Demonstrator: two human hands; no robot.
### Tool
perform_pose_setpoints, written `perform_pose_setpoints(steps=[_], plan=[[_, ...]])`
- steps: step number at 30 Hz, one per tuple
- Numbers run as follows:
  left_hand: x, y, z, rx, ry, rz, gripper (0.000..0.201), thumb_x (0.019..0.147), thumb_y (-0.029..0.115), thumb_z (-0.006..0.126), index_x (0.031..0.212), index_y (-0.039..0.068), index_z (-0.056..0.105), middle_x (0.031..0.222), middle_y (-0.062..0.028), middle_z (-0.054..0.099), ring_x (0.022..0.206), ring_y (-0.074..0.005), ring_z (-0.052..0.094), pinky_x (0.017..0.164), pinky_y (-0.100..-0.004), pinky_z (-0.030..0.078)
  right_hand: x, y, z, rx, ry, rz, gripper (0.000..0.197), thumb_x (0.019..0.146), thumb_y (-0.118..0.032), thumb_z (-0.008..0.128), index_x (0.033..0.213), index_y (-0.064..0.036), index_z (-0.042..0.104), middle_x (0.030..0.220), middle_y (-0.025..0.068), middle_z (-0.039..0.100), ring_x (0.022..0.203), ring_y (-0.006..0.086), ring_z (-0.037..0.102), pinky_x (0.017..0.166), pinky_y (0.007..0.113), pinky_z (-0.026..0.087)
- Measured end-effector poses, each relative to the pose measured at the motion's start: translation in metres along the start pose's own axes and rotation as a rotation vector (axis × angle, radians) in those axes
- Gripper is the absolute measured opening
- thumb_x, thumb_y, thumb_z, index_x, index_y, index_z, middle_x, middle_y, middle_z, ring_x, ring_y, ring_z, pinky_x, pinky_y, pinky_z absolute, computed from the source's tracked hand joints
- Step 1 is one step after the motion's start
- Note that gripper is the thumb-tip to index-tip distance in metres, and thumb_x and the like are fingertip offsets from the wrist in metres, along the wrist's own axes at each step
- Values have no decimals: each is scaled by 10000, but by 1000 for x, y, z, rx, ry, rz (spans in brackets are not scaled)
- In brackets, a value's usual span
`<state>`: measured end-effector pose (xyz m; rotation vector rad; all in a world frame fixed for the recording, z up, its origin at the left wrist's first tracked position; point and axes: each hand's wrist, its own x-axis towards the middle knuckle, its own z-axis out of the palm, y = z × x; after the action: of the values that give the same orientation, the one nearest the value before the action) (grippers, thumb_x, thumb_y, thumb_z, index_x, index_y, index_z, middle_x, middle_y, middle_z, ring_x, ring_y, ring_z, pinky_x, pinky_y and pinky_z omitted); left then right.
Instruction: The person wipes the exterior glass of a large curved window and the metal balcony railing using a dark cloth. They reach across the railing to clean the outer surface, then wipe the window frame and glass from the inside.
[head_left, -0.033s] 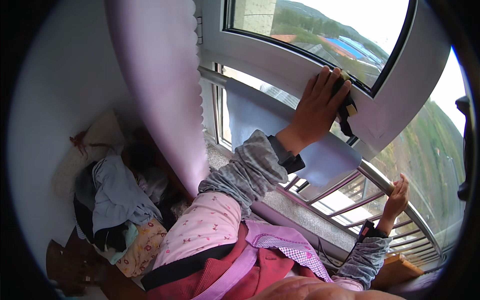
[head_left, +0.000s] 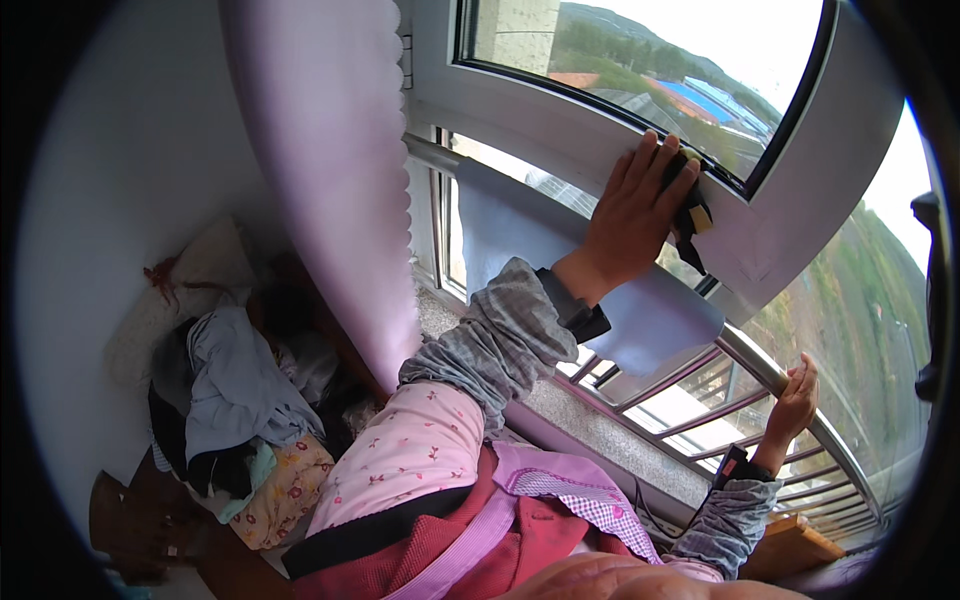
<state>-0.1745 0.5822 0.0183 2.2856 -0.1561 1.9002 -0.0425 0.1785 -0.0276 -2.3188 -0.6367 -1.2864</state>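
My left hand [head_left: 628, 225] lies flat over a dark cloth [head_left: 694, 215] with yellowish patches, holding it against the lower rail of a white window sash [head_left: 590, 110]. The cloth's loose end hangs down beside the palm, and the thumb is hidden. Lower at the right, my right hand [head_left: 795, 403] is wrapped round the top rail of a metal railing [head_left: 748, 352]. Grey sleeve covers sit on both forearms. A pale bluish sheet [head_left: 520, 225] hangs over the rail below the sash, behind my left wrist.
A lilac curtain [head_left: 330, 170] with a scalloped edge hangs left of the window. Clothes [head_left: 245, 380] are heaped in the corner at lower left. A speckled sill [head_left: 600, 430] runs below the railing, with a wooden piece [head_left: 795, 545] at lower right. Hills and blue roofs show outside.
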Motion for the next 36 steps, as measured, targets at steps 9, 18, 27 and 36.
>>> perform_pose_setpoints(steps=[9,18,27,36], plan=[[-16,-183,-62,17,368,-318,709,870,136,693,1509,36,403,1427,-261,452,1358,-474,421,1150,-478,361,-1,-3,-1,43,36,-37,260,1089,-165,485,1262,-83,661,890,81,670,822,263,667,773,398,521],[-31,-282,-92,511,175,-296,484,930,108,594,1391,-5,500,1249,-213,607,1192,-390,572,1043,-408,451,-2,-4,-2,-2,32,-48,235,1081,-152,504,1238,-94,668,861,72,671,793,250,663,745,385,522],[-1,-42,-50,25,-25,9,739,813,-3,702,1508,118,480,1543,-221,424,1433,-449,402,1180,-503,354,-3,-1,2,-44,-15,-29,208,1075,-169,513,1201,-116,670,902,95,699,834,283,683,764,409,526],[-53,93,-56,-1044,-427,-500,532,975,93,646,1481,64,481,1220,-139,668,1071,-198,667,923,-335,536,4,-68,-41,720,-117,241,322,929,-89,720,1248,-78,682,1175,96,732,1069,214,685,888,323,543]])
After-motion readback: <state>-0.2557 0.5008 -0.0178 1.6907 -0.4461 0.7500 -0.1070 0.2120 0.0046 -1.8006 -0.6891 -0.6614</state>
